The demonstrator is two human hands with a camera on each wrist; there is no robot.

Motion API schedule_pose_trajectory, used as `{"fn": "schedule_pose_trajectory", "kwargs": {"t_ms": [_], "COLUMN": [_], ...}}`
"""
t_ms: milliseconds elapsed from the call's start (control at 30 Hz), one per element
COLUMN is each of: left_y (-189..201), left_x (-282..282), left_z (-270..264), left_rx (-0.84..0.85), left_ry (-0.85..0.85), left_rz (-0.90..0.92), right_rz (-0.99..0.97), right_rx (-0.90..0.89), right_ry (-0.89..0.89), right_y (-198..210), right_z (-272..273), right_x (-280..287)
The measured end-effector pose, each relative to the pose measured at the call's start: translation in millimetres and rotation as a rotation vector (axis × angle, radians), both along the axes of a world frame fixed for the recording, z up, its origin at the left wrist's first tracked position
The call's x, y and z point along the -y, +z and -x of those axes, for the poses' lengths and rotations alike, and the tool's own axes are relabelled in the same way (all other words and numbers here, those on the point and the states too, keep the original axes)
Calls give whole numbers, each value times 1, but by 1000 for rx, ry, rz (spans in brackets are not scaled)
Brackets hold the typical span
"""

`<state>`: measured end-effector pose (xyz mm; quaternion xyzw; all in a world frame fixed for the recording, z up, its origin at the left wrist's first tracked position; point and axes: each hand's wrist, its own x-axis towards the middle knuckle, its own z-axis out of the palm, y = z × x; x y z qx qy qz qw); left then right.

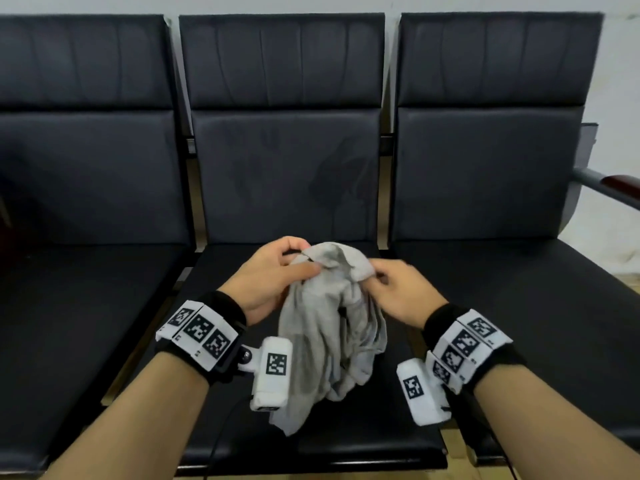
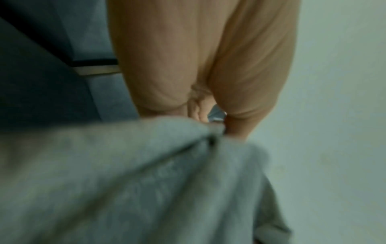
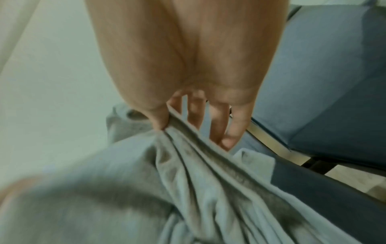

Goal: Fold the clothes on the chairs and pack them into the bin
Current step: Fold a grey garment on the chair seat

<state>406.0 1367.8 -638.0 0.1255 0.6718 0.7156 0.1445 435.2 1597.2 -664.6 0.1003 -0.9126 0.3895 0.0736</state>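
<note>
A person holds a crumpled grey garment above the middle of three black padded chairs (image 1: pixel 284 174), with no bin in sight.

The row of dark leather-look seats fills the head view; the soft, light grey knitted garment (image 1: pixel 332 327) hangs bunched and wrinkled between the two hands, its lower end trailing onto the middle seat; which kind of garment it is cannot be told; the left hand (image 1: pixel 273 275) has thumb and curled fingers pinching the top edge; the right hand (image 1: pixel 398 289) pinches a gathered fold between thumb and forefinger, its other fingers loosely spread. The likely risk is that, gripped by bunched folds rather than true corners, the cloth will not open flat, giving a lopsided fold; a thin pinch could also slip, dropping the garment to the floor.
</note>
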Motion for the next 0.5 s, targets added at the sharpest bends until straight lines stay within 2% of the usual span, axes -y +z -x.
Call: {"fn": "schedule_pose_trajectory", "kwargs": {"t_ms": [67,133,233,333,433,500], "left_y": [-4,-7,-1,12,22,26], "left_x": [9,16,21,24,34,38], "left_z": [4,4,-2,-4,-5,-8], "left_rx": [-66,-223,-465,-531,-441,-382], "left_ry": [142,205,209,344,506,535], "left_rz": [107,302,619,598,477,462], "right_rz": [139,239,170,68,-94,-151], "right_rx": [-57,-84,-91,-92,-58,-67], "right_ry": [-122,-180,-163,-121,-87,-123], "right_y": [14,24,28,34,37,36], "right_z": [-8,-15,-24,-36,-46,-50], "right_x": [-12,-22,-26,-30,-40,-47]}}
